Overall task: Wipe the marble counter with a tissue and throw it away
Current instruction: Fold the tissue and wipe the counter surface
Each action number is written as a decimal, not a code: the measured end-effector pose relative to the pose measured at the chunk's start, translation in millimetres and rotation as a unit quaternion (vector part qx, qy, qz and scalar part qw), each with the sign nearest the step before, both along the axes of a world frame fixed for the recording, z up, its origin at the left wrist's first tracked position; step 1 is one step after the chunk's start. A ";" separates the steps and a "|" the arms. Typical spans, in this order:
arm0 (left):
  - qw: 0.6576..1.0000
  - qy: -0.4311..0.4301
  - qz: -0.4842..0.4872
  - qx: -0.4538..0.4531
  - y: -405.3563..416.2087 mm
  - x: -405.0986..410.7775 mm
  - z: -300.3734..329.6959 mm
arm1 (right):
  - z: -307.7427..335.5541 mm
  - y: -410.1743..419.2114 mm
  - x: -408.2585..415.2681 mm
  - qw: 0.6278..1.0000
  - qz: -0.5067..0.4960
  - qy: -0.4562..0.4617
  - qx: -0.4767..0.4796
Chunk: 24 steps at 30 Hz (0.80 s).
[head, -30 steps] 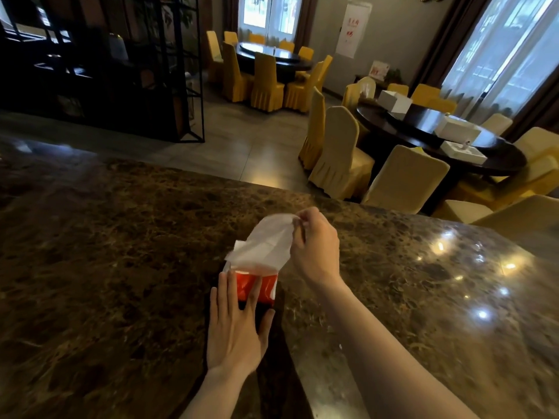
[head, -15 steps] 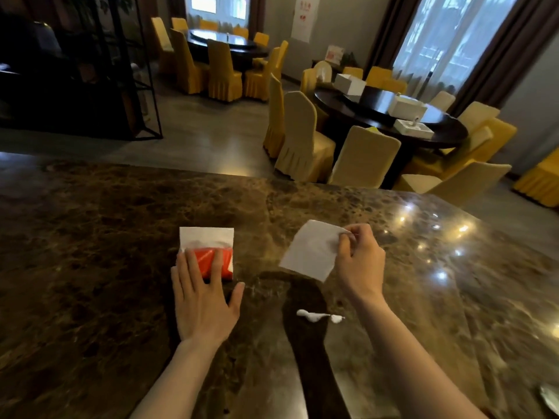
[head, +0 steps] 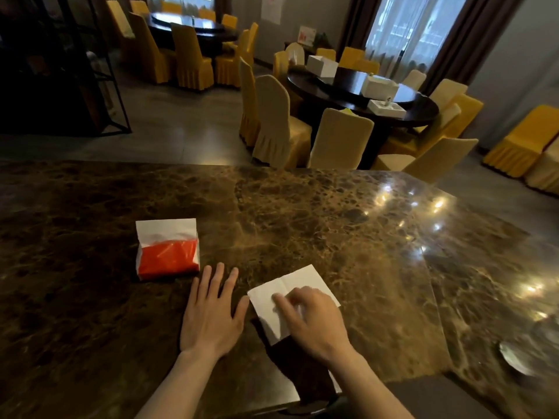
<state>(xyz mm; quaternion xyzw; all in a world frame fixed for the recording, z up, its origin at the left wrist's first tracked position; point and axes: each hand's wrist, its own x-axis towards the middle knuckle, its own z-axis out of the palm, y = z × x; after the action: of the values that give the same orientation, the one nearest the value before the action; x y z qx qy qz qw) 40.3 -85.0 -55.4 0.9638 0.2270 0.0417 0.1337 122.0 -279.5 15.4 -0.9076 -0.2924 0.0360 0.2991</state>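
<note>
A white tissue point(head: 289, 290) lies flat on the brown marble counter point(head: 348, 225), near the front edge. My right hand point(head: 311, 323) presses down on the tissue's near half with curled fingers. My left hand point(head: 213, 313) rests flat on the counter just left of the tissue, fingers spread, holding nothing. A red tissue pack point(head: 167, 252) with a white sheet sticking out of its top sits on the counter, a little beyond and left of my left hand.
A metal dish point(head: 518, 356) sits at the counter's right edge. Beyond the counter stand round dark dining tables point(head: 341, 86) ringed by yellow-covered chairs point(head: 272, 122), with white boxes point(head: 379, 86) on the nearer table. A dark shelf unit point(head: 54, 71) stands far left.
My right hand pulled the tissue free of the pack, carried it right and set it down on the counter. My left hand let go of the pack and moved right onto the marble.
</note>
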 end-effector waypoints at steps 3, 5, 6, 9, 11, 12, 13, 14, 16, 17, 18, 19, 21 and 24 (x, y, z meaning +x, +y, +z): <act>1.000 -0.003 0.005 -0.001 -2.1 -0.8 0.1 | -3.3 -4.0 13.9 0.997 -0.061 -0.041 -0.006; 1.000 -0.003 0.010 0.000 -2.1 -1.1 1.0 | -10.0 -3.2 15.4 0.995 -0.046 -0.038 -0.085; 1.000 -0.003 0.012 0.001 -2.5 -1.0 1.2 | -15.3 -1.4 12.2 0.991 -0.028 -0.038 -0.122; 1.000 -0.004 0.012 0.003 -3.4 -0.2 1.1 | -34.1 10.4 -5.0 0.981 -0.008 -0.028 -0.190; 1.000 -0.002 0.010 0.007 -4.1 0.4 1.6 | -42.7 18.5 -14.9 0.978 -0.021 -0.019 -0.205; 1.000 -0.001 0.008 0.010 -4.2 0.5 2.1 | -45.1 21.1 -17.9 0.977 -0.027 -0.018 -0.210; 1.000 -0.001 0.007 0.011 -4.5 0.6 2.6 | -46.8 21.7 -19.4 0.976 -0.030 -0.021 -0.214; 1.000 0.000 0.007 0.012 -4.8 0.4 3.0 | -48.1 20.7 -19.4 0.975 -0.030 -0.025 -0.218; 1.000 0.002 0.007 0.011 -4.2 0.3 2.8 | -48.4 14.8 -14.5 0.973 -0.029 -0.031 -0.226; 1.000 0.004 0.006 0.010 -4.0 0.0 2.6 | -48.4 10.8 -10.9 0.972 -0.032 -0.029 -0.230; 1.000 0.005 0.004 0.009 -3.9 -0.3 2.5 | -48.1 7.2 -7.5 0.971 -0.038 -0.025 -0.235; 1.000 0.004 0.004 0.009 -3.9 -0.5 2.6 | -48.1 4.6 -5.2 0.969 -0.043 -0.021 -0.241; 1.000 0.002 0.003 0.011 -3.7 0.2 3.1 | -49.5 4.2 -5.6 0.967 -0.042 -0.018 -0.250; 1.000 -0.001 0.000 0.011 -4.0 -0.1 2.9 | -54.2 6.8 -15.0 0.968 -0.021 -0.016 -0.249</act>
<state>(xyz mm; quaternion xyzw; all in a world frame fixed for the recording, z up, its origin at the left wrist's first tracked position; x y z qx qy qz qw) 40.2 -89.0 -52.5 0.9652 0.2262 0.0455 0.1231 107.0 -272.7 -38.8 -0.9598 -0.2599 0.0872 0.0602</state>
